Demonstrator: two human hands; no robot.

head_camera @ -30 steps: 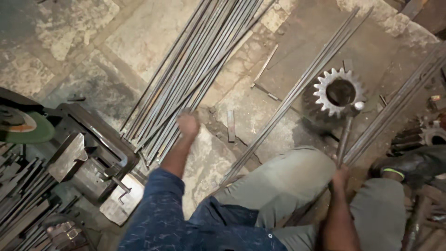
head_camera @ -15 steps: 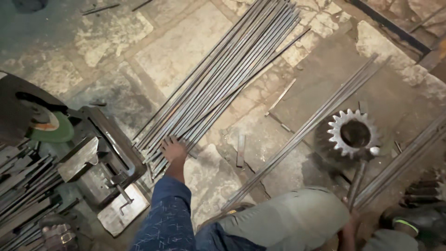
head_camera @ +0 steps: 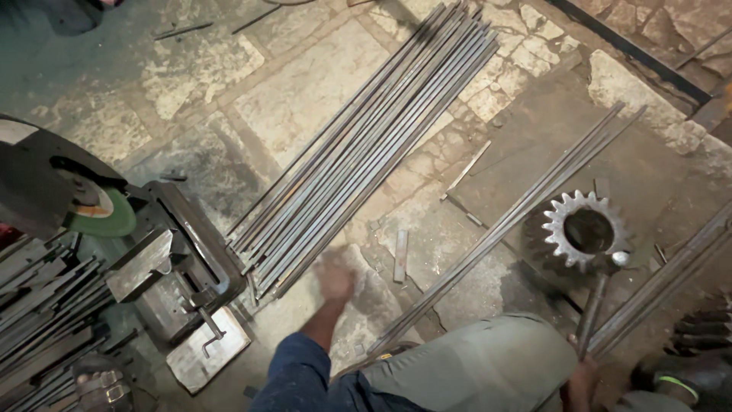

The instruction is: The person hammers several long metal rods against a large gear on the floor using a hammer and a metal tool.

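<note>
My left hand (head_camera: 335, 276) is blurred and hovers over the stone floor just below the near ends of a big bundle of long steel rods (head_camera: 366, 145). It touches nothing that I can make out. My right hand (head_camera: 581, 381), at the bottom edge, grips a metal bar with a rounded knob end (head_camera: 595, 309). The knob rests beside a large toothed gear wheel (head_camera: 585, 229) lying flat on the floor. My knee in grey trousers (head_camera: 488, 366) sits between the two hands.
A cut-off saw with a green disc (head_camera: 99, 215) and a clamp vise (head_camera: 179, 263) stands at the left, with a heap of cut bars (head_camera: 42, 320) beside it. A thinner set of rods (head_camera: 526, 214) runs diagonally past the gear. A short metal piece (head_camera: 400, 255) lies loose.
My left hand has drawn back from the rod ends toward me and is now blurred. The view has shifted, so the gear and the bar sit lower right.
</note>
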